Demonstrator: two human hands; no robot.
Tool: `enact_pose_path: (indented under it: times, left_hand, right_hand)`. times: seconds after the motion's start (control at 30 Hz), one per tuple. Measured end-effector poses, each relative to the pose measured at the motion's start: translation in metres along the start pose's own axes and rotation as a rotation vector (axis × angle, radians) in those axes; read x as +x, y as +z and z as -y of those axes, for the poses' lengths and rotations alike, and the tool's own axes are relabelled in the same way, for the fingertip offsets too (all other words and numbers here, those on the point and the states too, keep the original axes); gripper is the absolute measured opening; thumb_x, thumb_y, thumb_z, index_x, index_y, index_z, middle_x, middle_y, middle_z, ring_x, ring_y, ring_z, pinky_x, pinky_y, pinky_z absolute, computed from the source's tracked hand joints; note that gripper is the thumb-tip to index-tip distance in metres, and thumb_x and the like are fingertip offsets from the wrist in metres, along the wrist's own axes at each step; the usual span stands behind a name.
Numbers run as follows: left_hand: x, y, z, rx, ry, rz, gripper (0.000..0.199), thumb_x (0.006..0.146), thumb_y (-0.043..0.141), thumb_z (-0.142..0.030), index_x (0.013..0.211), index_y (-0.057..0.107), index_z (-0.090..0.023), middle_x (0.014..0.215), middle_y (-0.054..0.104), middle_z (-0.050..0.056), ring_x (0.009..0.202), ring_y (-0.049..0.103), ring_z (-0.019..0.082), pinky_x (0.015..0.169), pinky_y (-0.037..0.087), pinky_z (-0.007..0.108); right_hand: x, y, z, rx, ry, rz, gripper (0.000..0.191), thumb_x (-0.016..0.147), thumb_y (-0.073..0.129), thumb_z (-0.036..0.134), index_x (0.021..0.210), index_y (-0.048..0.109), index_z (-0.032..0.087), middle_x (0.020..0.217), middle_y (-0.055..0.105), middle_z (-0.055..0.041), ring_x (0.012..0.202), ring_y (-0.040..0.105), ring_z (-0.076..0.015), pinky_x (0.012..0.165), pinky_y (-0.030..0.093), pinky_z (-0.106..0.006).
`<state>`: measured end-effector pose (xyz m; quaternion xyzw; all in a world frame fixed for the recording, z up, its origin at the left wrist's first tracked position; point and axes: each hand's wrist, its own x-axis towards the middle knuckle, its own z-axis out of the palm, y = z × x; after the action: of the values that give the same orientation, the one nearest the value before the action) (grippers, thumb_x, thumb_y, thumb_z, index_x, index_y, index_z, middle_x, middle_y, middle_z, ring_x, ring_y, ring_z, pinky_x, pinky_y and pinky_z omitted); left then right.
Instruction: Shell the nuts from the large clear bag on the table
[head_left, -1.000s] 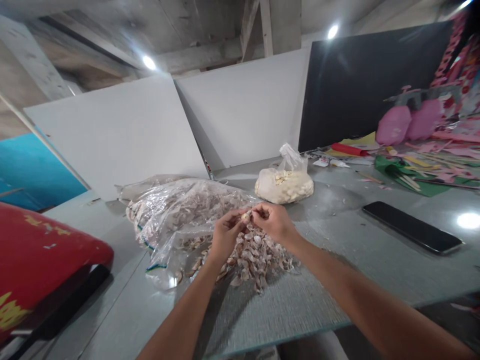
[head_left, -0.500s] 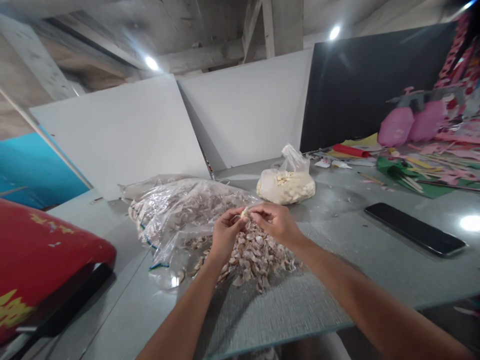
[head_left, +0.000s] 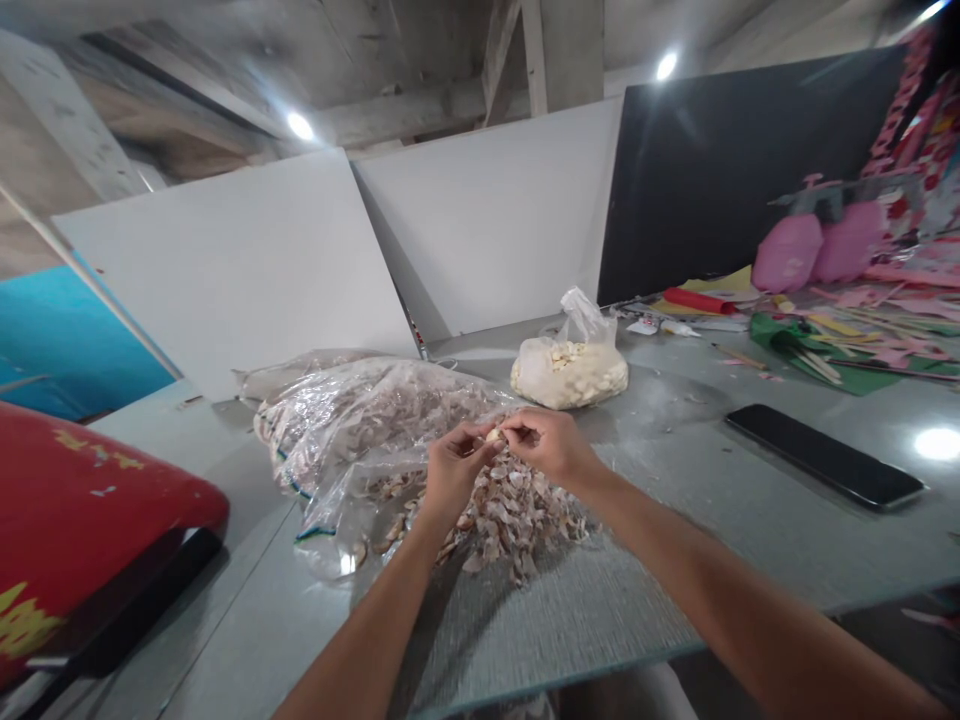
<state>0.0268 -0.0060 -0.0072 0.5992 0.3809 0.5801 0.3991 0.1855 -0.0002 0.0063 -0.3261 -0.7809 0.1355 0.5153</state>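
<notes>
Both hands meet over a heap of papery garlic skins (head_left: 517, 510) on the grey table. My left hand (head_left: 457, 465) pinches a small pale garlic clove (head_left: 494, 435) between thumb and fingers. From the other side my right hand (head_left: 551, 445) grips the same clove with its fingertips, which partly cover it. Left of the hands lies a large clear plastic bag (head_left: 375, 400) full of skins, its open mouth spilling onto the heap. Behind my right hand stands a clear bag of peeled garlic cloves (head_left: 574, 375).
A black phone (head_left: 825, 455) lies at the right. Beyond it are coloured paper scraps (head_left: 862, 350), a red roll (head_left: 701, 301) and pink spray bottles (head_left: 787, 252). A red case (head_left: 112, 500) stands at the left. White boards (head_left: 495, 220) lean at the back.
Both hands stay together above the heap; the fingertips have shifted slightly around the clove, and more of its pale surface shows. The whole view has moved a little.
</notes>
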Motion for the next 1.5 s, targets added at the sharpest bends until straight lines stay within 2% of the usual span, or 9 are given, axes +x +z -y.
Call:
enact_pose_path:
  times: [0.27,0.47,0.73,0.93,1.03,1.13,1.27,1.37,1.5]
  left_hand:
    - [0.000,0.002,-0.005,-0.125,-0.008,-0.022,0.032,0.061,0.074,-0.031,0.089,0.067,-0.016,0.065,0.059,-0.003,0.053,0.049,0.007,0.054,0.046,0.021]
    - [0.001,0.001,-0.004,-0.075,0.000,-0.024,0.030,0.060,0.075,-0.027,0.086,0.066,-0.015,0.060,0.056,-0.004,0.052,0.049,0.006,0.052,0.043,0.020]
    - [0.001,0.002,-0.005,-0.174,-0.002,-0.046,0.032,0.061,0.073,-0.028,0.088,0.061,-0.016,0.066,0.058,-0.004,0.051,0.050,0.006,0.051,0.044,0.020]
    - [0.002,0.001,-0.005,-0.245,0.002,-0.040,0.033,0.067,0.069,-0.032,0.094,0.058,-0.018,0.069,0.058,-0.004,0.050,0.050,0.006,0.049,0.044,0.020]
    - [0.002,0.001,-0.004,-0.201,0.006,-0.013,0.032,0.070,0.067,-0.033,0.097,0.059,-0.018,0.066,0.056,-0.004,0.049,0.049,0.006,0.049,0.044,0.021]
    - [0.001,0.001,-0.003,-0.100,0.018,0.009,0.034,0.072,0.065,-0.035,0.101,0.061,-0.017,0.063,0.055,-0.004,0.049,0.048,0.006,0.051,0.045,0.021]
    - [0.001,0.000,-0.005,0.087,0.102,0.053,0.029,0.073,0.064,-0.035,0.097,0.066,-0.018,0.076,0.057,0.001,0.056,0.049,0.007,0.050,0.045,0.020]
    - [0.001,-0.001,-0.005,0.212,0.179,0.044,0.028,0.074,0.063,-0.033,0.097,0.068,-0.019,0.074,0.052,0.001,0.056,0.047,0.007,0.048,0.044,0.019]
    - [0.001,0.000,0.001,0.259,0.169,0.053,0.032,0.077,0.060,-0.034,0.105,0.066,-0.021,0.071,0.050,0.000,0.051,0.047,0.007,0.045,0.042,0.019]
  right_hand:
    - [-0.001,-0.005,0.006,0.022,0.055,-0.050,0.020,0.083,0.047,0.028,0.081,0.063,0.016,0.068,0.062,-0.0017,0.060,0.055,-0.0106,0.057,0.041,-0.020]
    - [-0.002,-0.004,0.008,0.080,-0.001,-0.006,0.019,0.082,0.050,0.027,0.089,0.066,0.019,0.085,0.067,-0.0032,0.074,0.060,-0.0130,0.065,0.044,-0.021]
    - [0.000,0.001,-0.002,-0.077,0.089,-0.083,0.014,0.073,0.052,0.018,0.081,0.063,0.017,0.069,0.063,-0.0007,0.061,0.055,-0.0108,0.060,0.040,-0.020]
    - [0.000,-0.007,-0.002,-0.112,0.117,-0.042,0.016,0.081,0.046,0.024,0.080,0.060,0.017,0.060,0.055,0.0017,0.054,0.048,-0.0096,0.055,0.036,-0.020]
    - [0.000,-0.008,0.000,-0.071,0.093,-0.019,0.020,0.080,0.046,0.020,0.094,0.059,0.017,0.069,0.058,-0.0001,0.060,0.051,-0.0107,0.058,0.038,-0.020]
    - [0.001,-0.008,0.003,0.011,0.091,-0.008,0.020,0.079,0.046,0.019,0.090,0.063,0.017,0.082,0.062,-0.0046,0.073,0.057,-0.0135,0.063,0.042,-0.022]
    - [0.001,-0.005,0.007,0.338,0.289,0.104,0.028,0.082,0.047,0.036,0.094,0.065,0.018,0.076,0.065,-0.0036,0.066,0.061,-0.0152,0.055,0.047,-0.023]
    - [0.001,-0.001,0.005,0.522,0.403,0.113,0.033,0.079,0.051,0.044,0.089,0.066,0.016,0.071,0.065,-0.0033,0.062,0.062,-0.0164,0.052,0.049,-0.025]
    - [0.000,0.006,0.001,0.416,0.373,0.022,0.029,0.079,0.050,0.041,0.079,0.065,0.016,0.066,0.064,-0.0023,0.058,0.061,-0.0145,0.053,0.048,-0.023]
